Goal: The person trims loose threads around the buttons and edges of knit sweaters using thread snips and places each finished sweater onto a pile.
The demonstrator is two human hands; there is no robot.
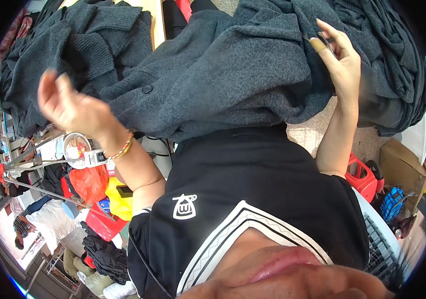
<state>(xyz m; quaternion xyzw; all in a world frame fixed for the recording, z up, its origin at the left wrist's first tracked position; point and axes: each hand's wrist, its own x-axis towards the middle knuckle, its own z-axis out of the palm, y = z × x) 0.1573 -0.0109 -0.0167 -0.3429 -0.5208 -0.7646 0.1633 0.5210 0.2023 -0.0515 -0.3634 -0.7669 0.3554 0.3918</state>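
Observation:
A dark grey knitted cardigan (213, 74) with a dark button is spread across my lap. Above its left part I hold my left hand (73, 107) raised, blurred by motion; its fingers look apart, with nothing visible in them. My right hand (341, 60) is over the right side of the cloth, its thumb wrapped in a tan covering. Between that thumb and the fingers is a small thin metal tool (326, 44), mostly hidden, so its exact kind is unclear.
More grey knitwear lies heaped at the far left (98, 40) and far right (392, 60). On the left are a round white lamp-like fixture (77, 149), a red bag (89, 183) and a yellow bag (118, 199). A red plastic stool (362, 174) and a cardboard box (402, 164) stand right.

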